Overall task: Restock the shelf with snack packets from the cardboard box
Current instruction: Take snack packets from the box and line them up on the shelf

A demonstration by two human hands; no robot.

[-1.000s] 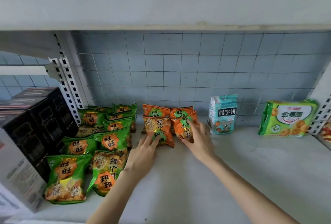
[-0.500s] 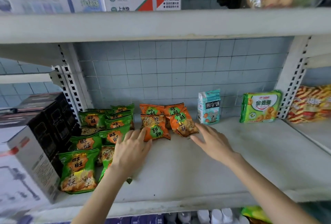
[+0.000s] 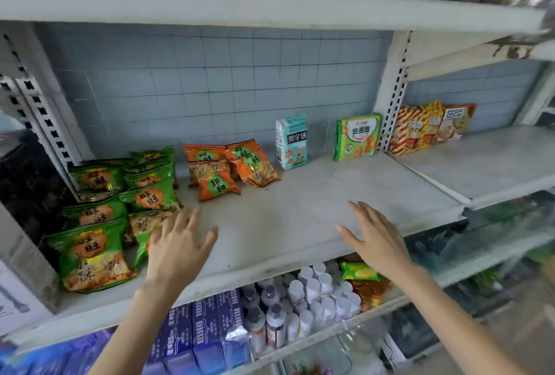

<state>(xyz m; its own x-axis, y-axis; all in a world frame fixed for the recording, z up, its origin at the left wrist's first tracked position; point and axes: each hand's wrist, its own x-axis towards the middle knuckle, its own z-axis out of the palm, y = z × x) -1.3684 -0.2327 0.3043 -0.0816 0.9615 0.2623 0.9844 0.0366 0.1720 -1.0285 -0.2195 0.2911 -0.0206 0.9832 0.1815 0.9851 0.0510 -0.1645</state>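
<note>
So far: green packets (image 3: 120, 200) and orange packets (image 3: 228, 169) lie at the left of the shelf (image 3: 300, 218), while most of the board to their right is bare. I judge the restock only partly done, with plenty of room left to fill.
cardboard box: not in view, so the stock that remains cannot be told.
shelf: a flat, off-white painted board, scuffed and dusty, with a rounded near lip. It is carried on slotted uprights (image 3: 393, 98) in front of a grey tiled wall (image 3: 210, 80).
green packets: the larger cluster, running from the near edge to the far left. They are glossy, crinkled pillow bags with crimped ends, lying flat and overlapping.
orange packets: the smaller cluster, far back and just right of the green ones. They have the same puffy foil shape, and some are propped on others.
left hand (image 3: 177, 242): fingers straight and spread, holding nothing, over the near part of the board just beside the green packets. Whether it touches them cannot be told.
right hand (image 3: 375, 239): also spread and empty, over bare board to the right, well apart from any packet.
</note>
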